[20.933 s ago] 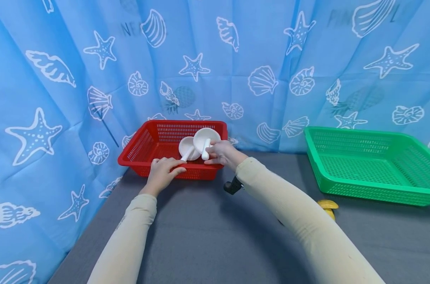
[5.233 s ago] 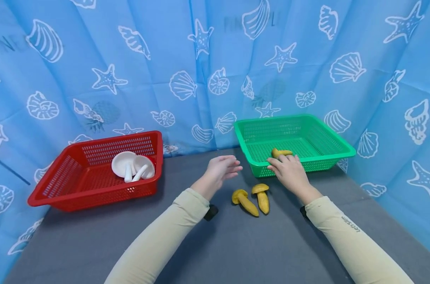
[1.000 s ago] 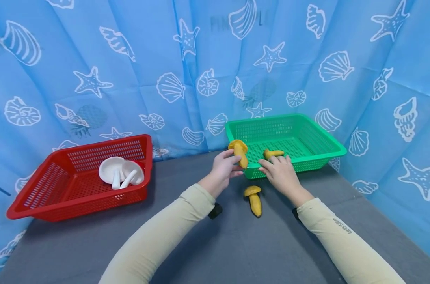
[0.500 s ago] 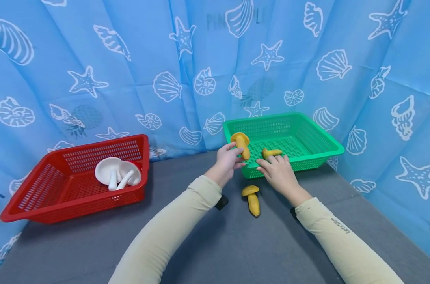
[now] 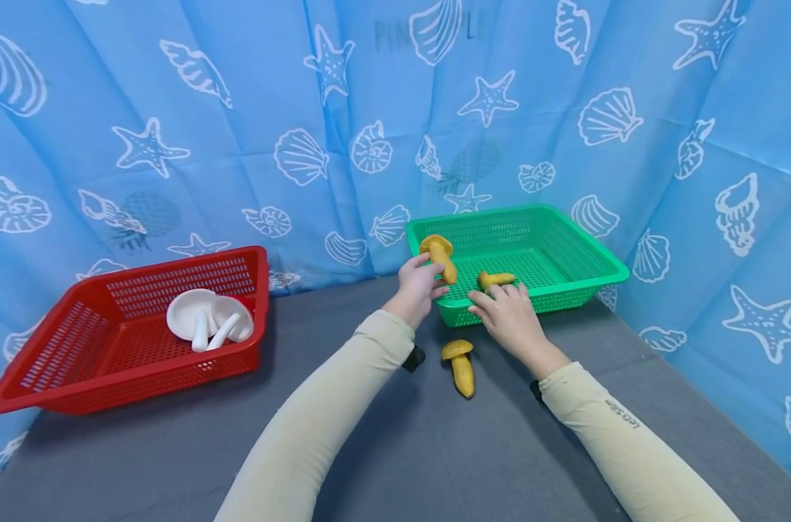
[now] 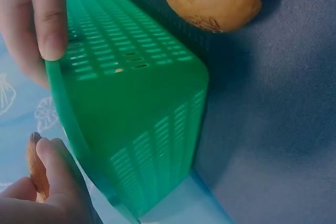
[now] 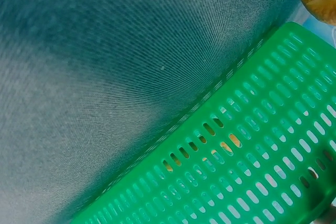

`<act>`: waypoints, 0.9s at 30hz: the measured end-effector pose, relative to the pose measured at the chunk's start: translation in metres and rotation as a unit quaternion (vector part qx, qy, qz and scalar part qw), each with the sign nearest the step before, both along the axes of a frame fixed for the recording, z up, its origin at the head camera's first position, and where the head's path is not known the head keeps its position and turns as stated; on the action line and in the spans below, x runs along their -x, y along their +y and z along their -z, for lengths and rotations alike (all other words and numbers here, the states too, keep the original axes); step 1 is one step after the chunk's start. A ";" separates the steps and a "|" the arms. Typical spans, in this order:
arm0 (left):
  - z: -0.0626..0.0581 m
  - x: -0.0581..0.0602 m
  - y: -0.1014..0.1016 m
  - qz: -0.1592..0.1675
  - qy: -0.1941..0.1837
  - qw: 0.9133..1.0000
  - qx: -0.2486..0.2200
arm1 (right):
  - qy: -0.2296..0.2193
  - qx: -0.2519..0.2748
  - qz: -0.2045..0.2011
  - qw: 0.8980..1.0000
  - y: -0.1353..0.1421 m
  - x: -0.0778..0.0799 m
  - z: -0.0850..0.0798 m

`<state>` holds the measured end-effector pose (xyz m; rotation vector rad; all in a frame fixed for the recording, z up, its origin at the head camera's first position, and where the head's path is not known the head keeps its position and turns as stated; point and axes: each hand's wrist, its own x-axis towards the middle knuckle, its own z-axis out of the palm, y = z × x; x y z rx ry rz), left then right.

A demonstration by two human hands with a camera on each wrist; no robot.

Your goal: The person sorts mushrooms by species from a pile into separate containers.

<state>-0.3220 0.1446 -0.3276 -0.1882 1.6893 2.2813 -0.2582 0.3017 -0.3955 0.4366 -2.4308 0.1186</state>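
My left hand (image 5: 418,286) pinches a yellow toy mushroom (image 5: 439,257) between thumb and fingers, cap up, over the left end of the green basket (image 5: 558,299). In the left wrist view the held mushroom (image 6: 35,163) shows past the basket's rim. My right hand (image 5: 514,319) holds the front rim of that basket, thumb on one side and fingers on the other. Just inside, by its fingertips, lies another yellow mushroom (image 5: 497,280). A third yellow mushroom (image 5: 461,368) lies on the table in front of the basket, between my forearms.
At the left stands a red basket (image 5: 154,377) with two white mushroom-shaped pieces (image 5: 196,312) in its right part. A grey cloth (image 5: 434,457) covers the table. Behind everything hangs a blue curtain (image 5: 238,87) printed with shells and starfish.
White pieces were set in the red basket earlier. Since then my left hand has picked a yellow mushroom off the table and raised it over the green basket. My right hand stays at the rim.
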 end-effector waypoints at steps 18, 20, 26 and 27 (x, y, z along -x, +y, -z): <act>0.004 0.014 0.027 -0.024 0.020 0.997 0.071 | -0.020 -0.015 0.014 1.000 0.000 0.000 0.000; 0.004 0.013 0.028 -0.020 0.025 0.996 0.087 | -0.020 -0.016 0.016 1.000 0.000 0.000 -0.001; 0.003 0.013 0.032 -0.012 0.023 0.993 0.119 | -0.023 -0.016 0.019 0.999 0.001 -0.002 -0.002; 0.003 0.013 0.032 -0.012 0.022 0.992 0.122 | -0.024 -0.016 0.019 0.999 0.001 -0.002 -0.002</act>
